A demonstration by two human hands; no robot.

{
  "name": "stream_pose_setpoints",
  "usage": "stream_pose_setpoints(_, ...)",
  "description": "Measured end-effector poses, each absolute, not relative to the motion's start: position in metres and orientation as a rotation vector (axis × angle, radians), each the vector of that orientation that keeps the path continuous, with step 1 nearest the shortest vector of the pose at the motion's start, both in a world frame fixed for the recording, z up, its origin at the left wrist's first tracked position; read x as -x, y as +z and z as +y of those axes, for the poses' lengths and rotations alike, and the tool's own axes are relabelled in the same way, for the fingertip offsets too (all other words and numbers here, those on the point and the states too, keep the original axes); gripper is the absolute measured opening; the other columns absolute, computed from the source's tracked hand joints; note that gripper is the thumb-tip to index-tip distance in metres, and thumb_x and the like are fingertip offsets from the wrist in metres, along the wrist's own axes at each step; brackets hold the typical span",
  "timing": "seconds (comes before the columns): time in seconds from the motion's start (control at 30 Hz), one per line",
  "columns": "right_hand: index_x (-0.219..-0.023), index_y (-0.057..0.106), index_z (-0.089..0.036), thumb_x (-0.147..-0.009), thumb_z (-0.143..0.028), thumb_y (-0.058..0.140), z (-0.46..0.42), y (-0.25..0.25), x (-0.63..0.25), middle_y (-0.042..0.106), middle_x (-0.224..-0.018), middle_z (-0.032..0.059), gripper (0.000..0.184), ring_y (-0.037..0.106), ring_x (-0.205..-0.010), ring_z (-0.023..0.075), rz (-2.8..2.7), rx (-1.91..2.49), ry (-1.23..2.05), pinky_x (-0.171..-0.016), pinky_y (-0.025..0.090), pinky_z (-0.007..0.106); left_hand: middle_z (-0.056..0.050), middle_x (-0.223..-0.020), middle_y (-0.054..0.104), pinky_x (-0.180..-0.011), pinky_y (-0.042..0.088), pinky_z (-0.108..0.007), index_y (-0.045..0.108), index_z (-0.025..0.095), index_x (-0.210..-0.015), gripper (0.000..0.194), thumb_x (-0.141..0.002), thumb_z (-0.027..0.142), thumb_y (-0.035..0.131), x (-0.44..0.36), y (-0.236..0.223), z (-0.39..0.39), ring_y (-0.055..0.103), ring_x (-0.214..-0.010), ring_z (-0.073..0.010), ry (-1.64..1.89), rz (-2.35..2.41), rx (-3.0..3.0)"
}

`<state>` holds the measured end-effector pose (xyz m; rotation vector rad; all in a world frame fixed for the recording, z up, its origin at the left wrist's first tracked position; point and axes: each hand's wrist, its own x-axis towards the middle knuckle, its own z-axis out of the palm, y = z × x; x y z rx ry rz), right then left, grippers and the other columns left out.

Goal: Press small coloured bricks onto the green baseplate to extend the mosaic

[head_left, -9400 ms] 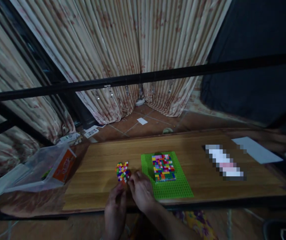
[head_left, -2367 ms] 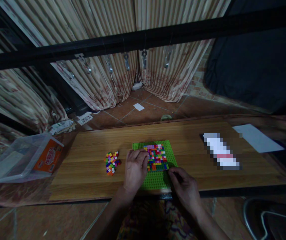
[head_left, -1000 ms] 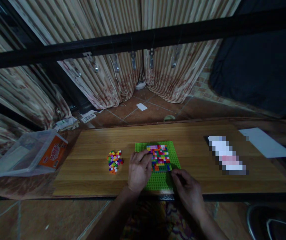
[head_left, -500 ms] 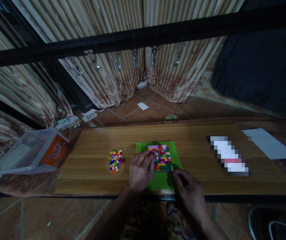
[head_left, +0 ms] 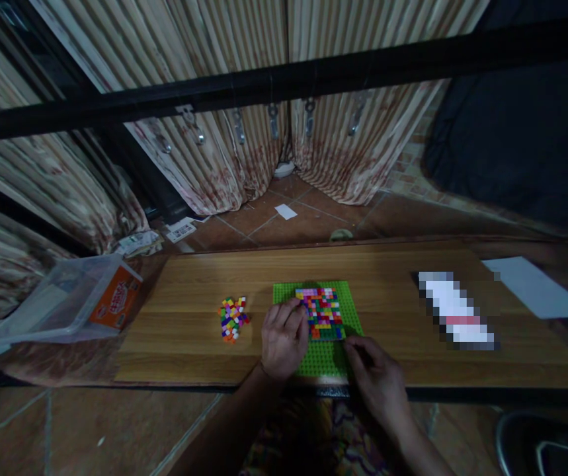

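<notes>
Resting left hand [head_left: 284, 337] beside brick mosaic [head_left: 323, 313]

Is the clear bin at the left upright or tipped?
Tipped. The bin lies on its side off the table's left end, its orange label slanted.

Your left hand [head_left: 284, 337] covers the left part of the flat green studded baseplate [head_left: 350, 311] and the left edge of the multicoloured brick patch [head_left: 324, 312] built on it. Your right hand [head_left: 375, 377] hides the plate's near right corner; fingertips curled under, so whether they pinch a brick can't be told. Single pieces in the loose heap of small coloured bricks [head_left: 233, 318] are too small to separate. A long object on the wooden tabletop [head_left: 189, 330] is pixelated [head_left: 457, 317] (identity unreadable). The clear plastic tub's orange label [head_left: 116, 299] is too blurred to read.
</notes>
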<state>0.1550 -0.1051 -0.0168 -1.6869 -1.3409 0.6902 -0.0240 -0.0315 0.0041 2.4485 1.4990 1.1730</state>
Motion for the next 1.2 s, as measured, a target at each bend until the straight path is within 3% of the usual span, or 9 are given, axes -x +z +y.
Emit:
stream_pose_setpoints(0.3, -0.090, 0.067, -0.020, -0.085, -0.048, 0.053, -0.102, -0.013, -0.157, 0.071, -0.091, 0.0057, 0.031, 0.065, -0.086, 0.0223, -1.254, 1.655, 0.817, -0.078, 0.050, 0.032, -0.006, -0.111, 0.068, -0.093, 0.051, -0.039, 0.065, 0.022, -0.106, 0.022, -0.091, 0.018, 0.050, 0.023, 0.015, -0.036, 0.061, -0.103, -0.0195, 1.165, 1.492, -2.279)
stream_pose_setpoints(0.53, -0.093, 0.067, -0.018, -0.080, -0.050, 0.060, -0.087, -0.009, -0.159, 0.072, -0.093, 0.0090, 0.035, 0.067, -0.087, 0.0246, -1.040, 1.556, 0.841, -0.078, 0.053, 0.036, -0.007, -0.112, 0.069, -0.096, 0.050, -0.039, 0.063, 0.021, -0.113, 0.026, -0.094, 0.027, 0.045, 0.029, 0.004, -0.024, 0.063, -0.107, -0.0192, 1.338, 1.486, -1.764)
stream_pose_setpoints(0.77, -0.117, 0.060, -0.019, -0.085, -0.051, 0.053, -0.033, 0.001, -0.148, 0.069, -0.113, 0.0114, 0.046, 0.063, -0.106, 0.0246, -1.014, 1.473, 0.717, -0.092, 0.049, 0.041, -0.007, -0.137, 0.055, -0.112, 0.033, -0.041, 0.056, 0.021, -0.126, 0.039, -0.090, 0.033, 0.051, 0.019, -0.002, 0.006, 0.046, -0.130, -0.0219, 1.230, 1.324, -1.164)
stream_pose_setpoints(0.93, -0.131, 0.052, -0.022, -0.088, -0.052, 0.048, -0.007, -0.005, -0.132, 0.057, -0.134, 0.0097, 0.053, 0.052, -0.124, 0.0245, -1.093, 1.490, 0.805, -0.107, 0.039, 0.045, -0.004, -0.140, 0.052, -0.114, 0.028, -0.037, 0.056, 0.023, -0.127, 0.044, -0.084, 0.033, 0.057, 0.011, 0.002, 0.003, 0.041, -0.134, -0.0218, 1.172, 1.214, -1.121)
stream_pose_setpoints(1.03, -0.134, 0.050, -0.023, -0.090, -0.051, 0.045, -0.007, -0.006, -0.127, 0.053, -0.138, 0.0075, 0.052, 0.047, -0.129, 0.0231, -1.200, 1.468, 0.824, -0.110, 0.034, 0.044, -0.003, -0.138, 0.054, -0.112, 0.031, -0.037, 0.060, 0.025, -0.123, 0.041, -0.083, 0.035, 0.059, 0.011, 0.003, -0.001, 0.044, -0.131, -0.0225, 1.142, 1.198, -1.150)
stream_pose_setpoints(1.2, -0.132, 0.051, -0.023, -0.092, -0.049, 0.042, -0.011, -0.002, -0.126, 0.054, -0.136, 0.0071, 0.048, 0.049, -0.126, 0.0222, -1.248, 1.463, 0.830, -0.108, 0.036, 0.042, -0.004, -0.130, 0.060, -0.106, 0.038, -0.036, 0.063, 0.023, -0.116, 0.036, -0.082, 0.035, 0.060, 0.007, 0.006, -0.004, 0.053, -0.121, -0.0212, 1.193, 1.181, -1.153)
